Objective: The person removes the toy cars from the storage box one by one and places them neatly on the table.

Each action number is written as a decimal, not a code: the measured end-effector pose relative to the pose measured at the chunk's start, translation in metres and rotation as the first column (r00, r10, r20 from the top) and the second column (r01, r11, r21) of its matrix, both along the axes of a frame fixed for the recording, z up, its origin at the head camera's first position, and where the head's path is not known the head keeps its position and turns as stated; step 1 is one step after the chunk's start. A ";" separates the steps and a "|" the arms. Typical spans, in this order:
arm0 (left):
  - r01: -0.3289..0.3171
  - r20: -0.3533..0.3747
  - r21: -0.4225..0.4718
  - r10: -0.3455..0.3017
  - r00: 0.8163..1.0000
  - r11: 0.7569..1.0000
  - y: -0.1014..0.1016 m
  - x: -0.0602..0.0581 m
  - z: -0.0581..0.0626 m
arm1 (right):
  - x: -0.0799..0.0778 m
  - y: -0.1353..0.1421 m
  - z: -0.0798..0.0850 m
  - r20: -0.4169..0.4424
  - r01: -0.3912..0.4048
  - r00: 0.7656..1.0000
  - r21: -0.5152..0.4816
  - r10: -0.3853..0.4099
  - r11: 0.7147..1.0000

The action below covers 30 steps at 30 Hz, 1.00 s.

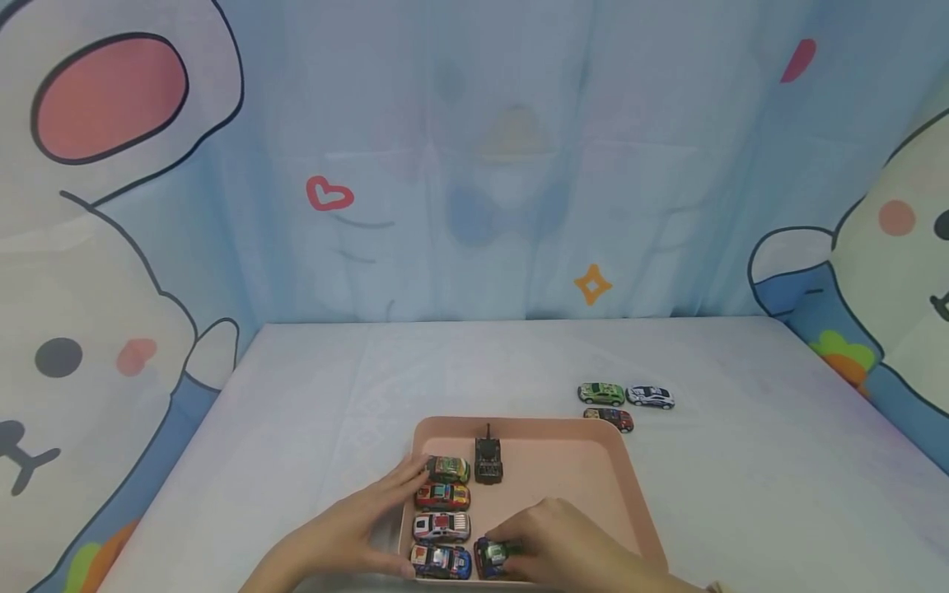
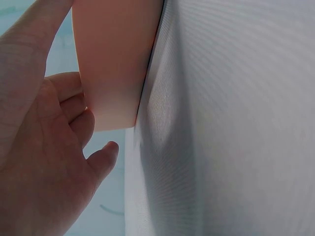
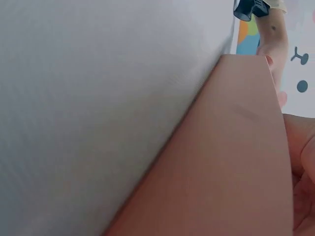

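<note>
A shallow pink tray (image 1: pixel 563 445) lies near the front of the table. Along its left side, several toy cars form a column: a green one (image 1: pixel 448 469), a red and yellow one (image 1: pixel 442 497), a white one (image 1: pixel 441 527) and a blue one (image 1: pixel 441 562). My left hand (image 1: pixel 363 523) spans this column from the tray's left edge, fingertips at the green car and thumb by the blue one. At the front of the tray my right hand (image 1: pixel 559 539) pinches a dark toy car (image 1: pixel 489 558), partly hidden by the fingers. A dark military toy vehicle (image 1: pixel 488 459) stands near the back rim.
Behind the tray's back right corner are a lime green car (image 1: pixel 601 394), a white and black car (image 1: pixel 650 397) and a dark red car (image 1: pixel 610 418). A white cloth (image 1: pixel 334 395) covers the table. A blue cartoon curtain (image 1: pixel 504 247) hangs behind it.
</note>
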<state>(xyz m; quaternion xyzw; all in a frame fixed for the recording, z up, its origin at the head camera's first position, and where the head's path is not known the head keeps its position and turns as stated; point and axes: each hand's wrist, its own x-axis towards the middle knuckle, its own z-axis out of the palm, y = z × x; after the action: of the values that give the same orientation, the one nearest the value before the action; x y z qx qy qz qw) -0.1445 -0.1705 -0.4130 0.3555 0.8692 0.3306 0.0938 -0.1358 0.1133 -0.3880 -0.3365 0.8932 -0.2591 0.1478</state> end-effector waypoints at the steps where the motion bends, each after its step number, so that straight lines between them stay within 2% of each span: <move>1: 0.001 -0.003 0.000 -0.001 1.000 1.000 0.000 0.000 0.000 | 0.000 0.001 0.001 -0.003 0.005 1.000 -0.008 -0.005 1.000; 5: 0.000 -0.007 0.002 0.000 1.000 1.000 0.000 0.000 0.000 | -0.002 0.007 0.007 0.017 0.058 0.998 -0.032 -0.058 0.998; 8: -0.009 -0.002 -0.001 0.009 1.000 1.000 0.000 0.001 0.001 | -0.005 0.013 0.013 -0.024 0.068 0.997 -0.047 -0.069 0.997; 11: -0.015 -0.002 -0.004 0.015 1.000 1.000 0.000 0.001 0.001 | -0.010 0.022 0.020 -0.109 0.030 0.993 -0.080 -0.039 0.996; 13: -0.016 -0.006 -0.002 0.016 1.000 1.000 0.000 0.001 0.001 | -0.016 0.030 0.025 -0.190 -0.030 0.982 -0.122 0.007 0.992; 17: -0.021 -0.006 0.001 0.021 1.000 1.000 0.000 0.001 0.001 | -0.027 0.049 0.039 -0.245 -0.054 0.969 -0.154 0.014 0.987; 18: -0.024 -0.001 -0.002 0.024 1.000 1.000 0.000 0.001 0.001 | -0.029 0.055 0.043 -0.260 -0.041 0.966 -0.158 -0.002 0.987; 20: -0.031 0.007 -0.006 0.031 0.999 1.000 0.000 0.001 0.001 | -0.034 0.069 0.051 -0.243 0.036 0.967 -0.146 -0.071 0.989; 21: -0.033 0.010 -0.008 0.033 0.999 0.999 0.000 0.001 0.001 | -0.036 0.076 0.054 -0.260 0.065 0.960 -0.138 -0.100 0.988; 26: -0.034 0.007 -0.014 0.034 0.999 0.999 0.000 0.001 0.000 | -0.052 0.114 0.066 -0.358 0.167 0.913 -0.108 -0.195 0.980; 30: -0.028 0.002 -0.009 0.028 1.000 1.000 0.000 0.000 -0.001 | -0.071 0.147 0.067 -0.410 0.245 0.877 -0.068 -0.251 0.967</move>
<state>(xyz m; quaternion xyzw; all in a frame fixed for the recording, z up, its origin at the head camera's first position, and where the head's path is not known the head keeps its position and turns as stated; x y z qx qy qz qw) -0.1444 -0.1703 -0.4141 0.3425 0.8755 0.3284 0.0916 -0.2071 0.2602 -0.3215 -0.2677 0.9379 -0.2046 -0.0820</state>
